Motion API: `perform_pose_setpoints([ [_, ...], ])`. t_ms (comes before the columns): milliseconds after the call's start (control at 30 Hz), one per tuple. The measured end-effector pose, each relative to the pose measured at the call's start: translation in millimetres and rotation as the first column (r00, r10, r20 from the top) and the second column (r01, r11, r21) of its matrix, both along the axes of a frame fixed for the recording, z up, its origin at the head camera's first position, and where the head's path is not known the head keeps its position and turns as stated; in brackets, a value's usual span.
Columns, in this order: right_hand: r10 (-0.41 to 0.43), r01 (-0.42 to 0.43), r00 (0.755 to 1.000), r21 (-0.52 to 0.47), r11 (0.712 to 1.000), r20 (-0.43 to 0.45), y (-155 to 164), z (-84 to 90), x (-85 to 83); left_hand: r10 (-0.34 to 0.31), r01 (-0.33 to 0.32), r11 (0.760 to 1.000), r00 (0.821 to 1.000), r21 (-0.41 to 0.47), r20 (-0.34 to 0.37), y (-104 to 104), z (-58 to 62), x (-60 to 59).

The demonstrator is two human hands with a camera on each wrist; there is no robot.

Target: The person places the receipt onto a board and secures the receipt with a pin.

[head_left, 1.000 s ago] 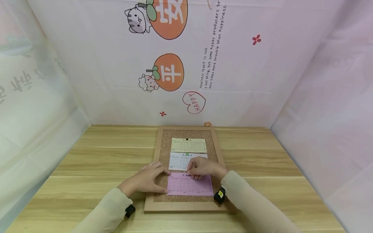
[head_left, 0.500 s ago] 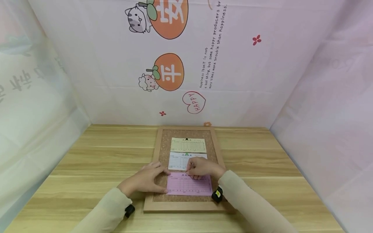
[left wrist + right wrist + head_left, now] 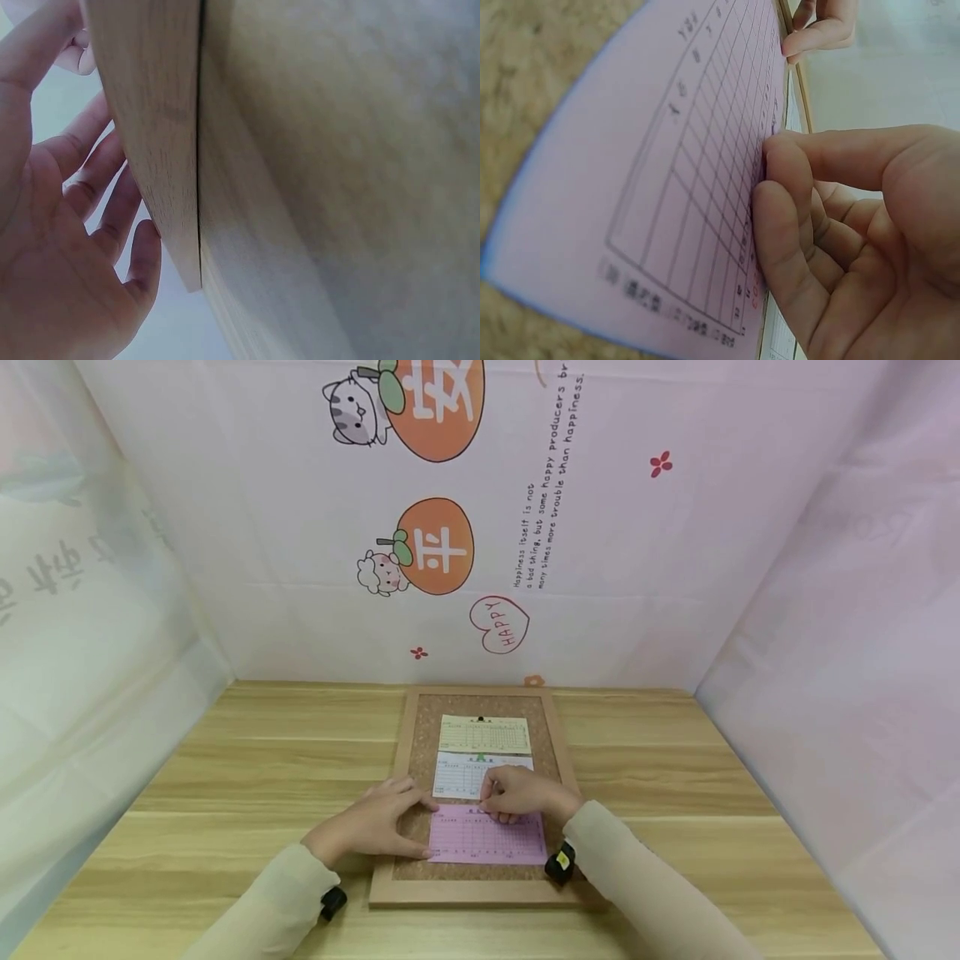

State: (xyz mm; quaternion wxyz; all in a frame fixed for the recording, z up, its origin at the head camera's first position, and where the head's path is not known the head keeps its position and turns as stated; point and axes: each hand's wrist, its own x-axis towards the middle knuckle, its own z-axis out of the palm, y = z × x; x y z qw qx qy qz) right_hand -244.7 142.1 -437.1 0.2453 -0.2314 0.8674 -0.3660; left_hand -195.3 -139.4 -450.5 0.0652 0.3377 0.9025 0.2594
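Lengthwise, the cork board lies with its long axis running away from the person on the wooden counter, and three printed slips are stacked down it in a column, each with its own long axis crosswise: one yellow slip farthest, one white slip in the middle, one pink slip nearest. The right hand sits at the top edge of the pink slip, fingers curled and bunched against the paper (whether they pinch a pin or only the paper's edge cannot be told; the right wrist view shows fingertips pressed to the sheet's printed margin). The left hand lies relaxed and spread over the board's left frame, its fingertips reaching the pink slip's left edge. A small green mark shows at the top of the white slip, a dark one at the top of the yellow.
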Motion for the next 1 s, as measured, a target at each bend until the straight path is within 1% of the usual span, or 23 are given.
perform_pose_setpoints([
  [233,0.011,-0.010,1.000,-0.043,0.999,0.023,4.0,-1.3,-0.5,0.001,-0.001,1.000,1.000,-0.010,-0.003,0.4,1.5,-0.5],
  [533,-0.010,0.015,0.998,-0.077,0.997,0.062,6.6,-2.4,-0.1,0.006,-0.006,1.000,1.000,-0.008,0.011,0.2,0.0,-0.5],
  [800,0.015,-0.011,0.999,-0.094,0.996,0.047,11.0,-1.0,3.0,0.009,-0.009,1.000,1.000,-0.006,0.020,0.2,1.7,-0.1],
  [1000,0.011,-0.004,0.998,-0.127,0.992,0.056,16.3,3.8,5.9,0.014,-0.014,1.000,1.000,-0.011,0.013,0.6,2.9,-0.2],
])
